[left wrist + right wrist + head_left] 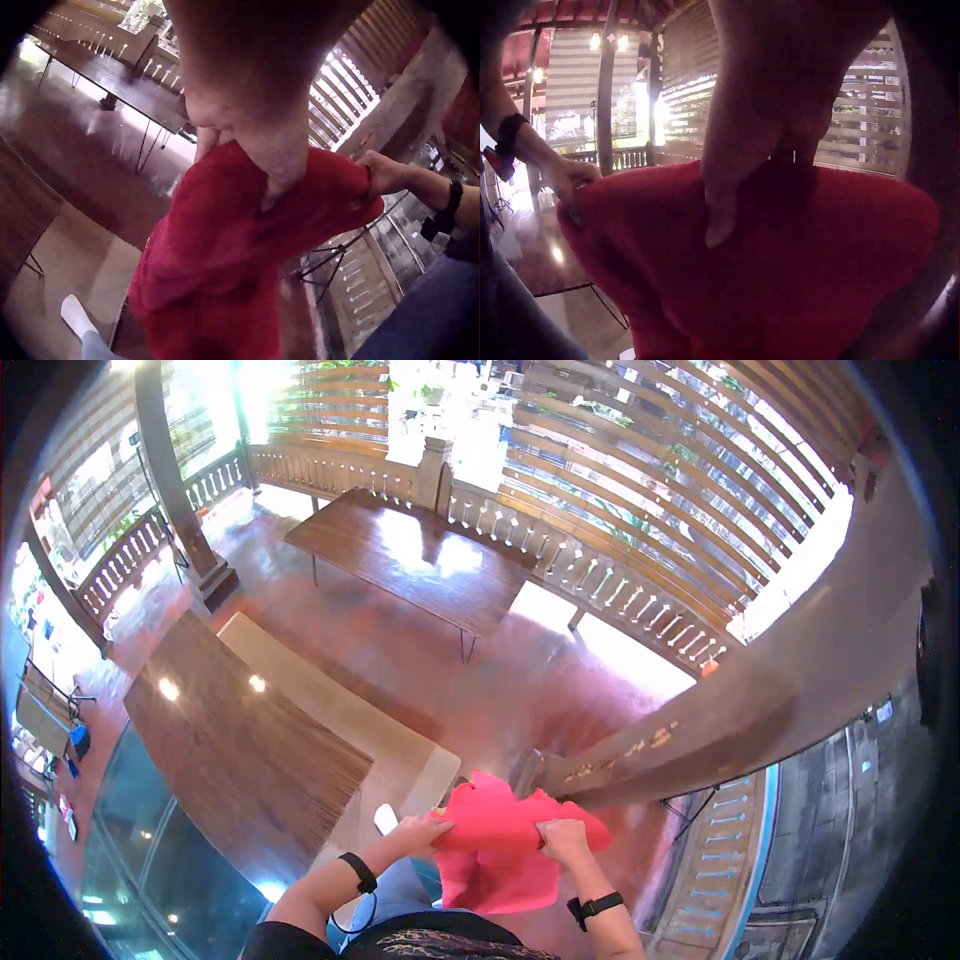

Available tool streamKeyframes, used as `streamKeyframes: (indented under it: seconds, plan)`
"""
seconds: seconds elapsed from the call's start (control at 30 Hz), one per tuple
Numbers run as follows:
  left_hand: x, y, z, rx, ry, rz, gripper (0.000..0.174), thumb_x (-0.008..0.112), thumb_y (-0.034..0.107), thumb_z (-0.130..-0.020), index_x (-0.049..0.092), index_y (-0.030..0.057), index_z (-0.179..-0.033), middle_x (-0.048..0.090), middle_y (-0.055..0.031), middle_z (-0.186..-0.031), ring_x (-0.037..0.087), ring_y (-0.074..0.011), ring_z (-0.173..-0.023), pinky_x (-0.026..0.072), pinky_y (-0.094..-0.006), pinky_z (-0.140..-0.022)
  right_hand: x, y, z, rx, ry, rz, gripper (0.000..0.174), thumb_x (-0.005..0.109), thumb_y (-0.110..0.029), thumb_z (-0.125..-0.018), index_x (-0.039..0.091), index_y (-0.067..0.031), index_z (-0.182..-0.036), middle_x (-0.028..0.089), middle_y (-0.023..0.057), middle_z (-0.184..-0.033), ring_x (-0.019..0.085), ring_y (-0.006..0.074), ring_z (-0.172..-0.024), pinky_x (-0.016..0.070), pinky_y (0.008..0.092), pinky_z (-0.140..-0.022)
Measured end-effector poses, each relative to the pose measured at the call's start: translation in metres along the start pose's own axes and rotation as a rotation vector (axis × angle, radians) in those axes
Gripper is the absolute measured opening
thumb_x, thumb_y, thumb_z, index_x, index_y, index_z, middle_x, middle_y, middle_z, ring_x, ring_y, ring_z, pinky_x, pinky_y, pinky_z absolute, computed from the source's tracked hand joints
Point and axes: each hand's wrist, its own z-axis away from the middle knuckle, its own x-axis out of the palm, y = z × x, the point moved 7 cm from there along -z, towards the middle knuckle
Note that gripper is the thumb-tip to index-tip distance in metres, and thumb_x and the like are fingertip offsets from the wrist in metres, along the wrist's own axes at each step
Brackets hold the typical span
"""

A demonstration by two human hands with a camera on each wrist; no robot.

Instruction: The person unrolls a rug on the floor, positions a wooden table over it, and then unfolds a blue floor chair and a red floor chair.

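Observation:
A bright red, fleecy cloth hangs in front of the person's lap, held up between both hands. The left hand grips its upper edge on the left; in the left wrist view that thumb presses on the near face of the fabric. Farther right along the same edge, the right hand pinches the cloth, and its thumb lies against the near side in the right wrist view. The fabric droops in folds below the hands, and part of it sticks up beyond them. The fingers behind the cloth are hidden.
A long wooden table with a pale bench beside it stands to the left. Another wooden table is farther ahead by the balustrade. A thick wooden post rises at the right, near the cloth. A white-socked foot shows below.

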Motion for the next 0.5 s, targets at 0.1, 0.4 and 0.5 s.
streamKeyframes:
  seconds: [0.1,0.4,0.5]
  plan:
    - [-0.036,-0.039,0.003,-0.026,0.006,0.006,0.058,0.061,0.029,-0.07,0.041,0.0154,-0.122,0.058,-0.013,-0.098,0.059,-0.0326,-0.082,0.0477,-0.043,-0.067,-0.002,-0.016,-0.045,-0.016,-0.039,0.005,0.013,0.061,-0.019,-0.06,0.058,-0.0155,-0.072,0.06,0.0065,-0.068,0.06,0.0259,-0.068,0.0453,0.0402,-0.054]
    - [-0.124,-0.149,-0.006,0.03,0.254,-0.013,0.06,0.062,0.03,-0.069,0.04,0.0105,-0.121,0.056,-0.0118,-0.1,0.059,-0.0303,-0.082,0.0488,-0.0405,-0.066,-0.046,-0.054,-0.179,-0.062,0.016,0.041,0.01,0.058,-0.015,-0.062,0.056,-0.0134,-0.072,0.06,0.0072,-0.071,0.06,0.0254,-0.071,0.0445,0.0397,-0.056]
    - [-0.143,-0.171,0.002,-0.036,0.247,-0.038,0.059,0.062,0.028,-0.069,0.04,0.0094,-0.121,0.055,-0.0117,-0.102,0.059,-0.0292,-0.082,0.0491,-0.0399,-0.066,-0.068,-0.073,-0.213,-0.132,0.077,0.078,0.011,0.059,-0.012,-0.061,0.056,-0.0133,-0.072,0.06,0.0071,-0.07,0.06,0.0249,-0.071,0.0451,0.039,-0.055]
